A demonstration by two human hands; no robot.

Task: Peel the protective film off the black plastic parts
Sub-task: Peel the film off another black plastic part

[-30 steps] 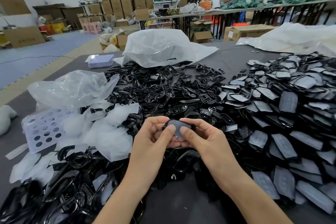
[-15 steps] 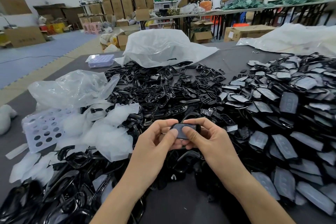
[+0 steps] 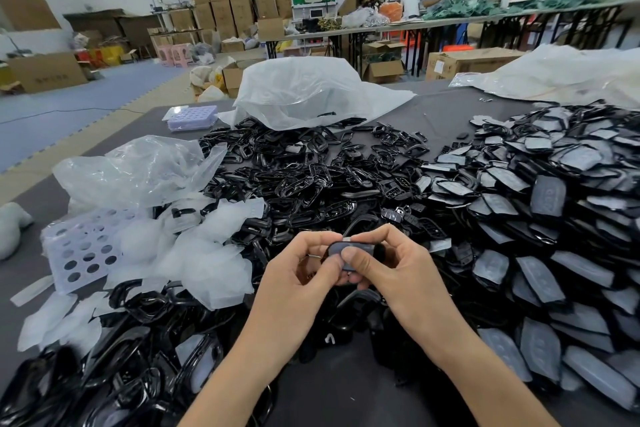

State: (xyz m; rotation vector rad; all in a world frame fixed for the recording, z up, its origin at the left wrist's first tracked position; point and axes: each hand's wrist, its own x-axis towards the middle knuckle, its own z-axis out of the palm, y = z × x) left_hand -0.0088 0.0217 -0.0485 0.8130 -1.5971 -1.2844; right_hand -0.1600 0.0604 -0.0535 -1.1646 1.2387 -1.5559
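Note:
Both my hands hold one small black plastic part (image 3: pixel 349 249) covered in greyish film above the table's near middle. My left hand (image 3: pixel 298 274) grips its left end, thumb against the underside. My right hand (image 3: pixel 391 263) pinches it from the right, thumb pressed on the film face and index finger curled over the top edge, where a pale corner of film shows. A big heap of film-covered parts (image 3: pixel 540 218) fills the right side. Bare glossy black parts (image 3: pixel 304 177) lie piled in the middle and at the near left (image 3: pixel 114 367).
Crumpled pieces of peeled film (image 3: pixel 194 253) and a clear bag (image 3: pixel 138 170) lie left of my hands, over a white perforated tray (image 3: pixel 79 250). A large white bag (image 3: pixel 304 94) sits at the far side of the dark table (image 3: pixel 332 388). People work at a distant table.
The part has tilted more edge-on and risen slightly between my hands. My right thumb has slid onto its face and my right index finger has curled over the top edge.

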